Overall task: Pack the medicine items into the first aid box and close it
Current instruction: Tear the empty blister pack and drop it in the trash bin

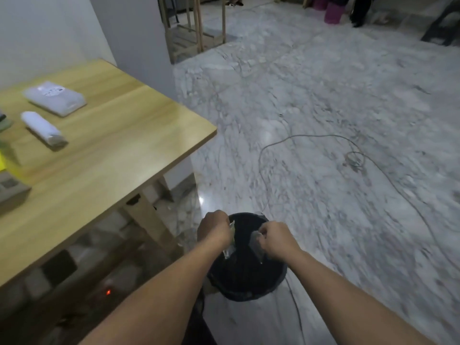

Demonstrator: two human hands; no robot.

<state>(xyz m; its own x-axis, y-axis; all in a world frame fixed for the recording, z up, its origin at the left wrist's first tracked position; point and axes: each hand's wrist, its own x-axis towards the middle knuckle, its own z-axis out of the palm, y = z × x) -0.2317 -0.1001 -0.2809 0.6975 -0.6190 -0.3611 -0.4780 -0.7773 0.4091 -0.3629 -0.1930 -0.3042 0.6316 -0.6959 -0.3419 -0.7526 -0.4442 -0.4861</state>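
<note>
Both my hands are held over a black bin [245,282] on the floor, right of the table. My left hand [215,230] is closed on a small clear wrapper piece [230,245]. My right hand [276,241] pinches another clear wrapper piece [256,245]. On the wooden table [104,150] lie a flat white packet [56,98] and a white bandage roll [42,128]. The corner of a grey box [10,192] shows at the left edge, next to a yellow-green item [3,158]; I cannot tell what these are.
A marble floor spreads to the right with a loose cable [348,158] across it. A wooden frame [196,28] and pink buckets [332,11] stand far off. A small red light [108,292] glows under the table.
</note>
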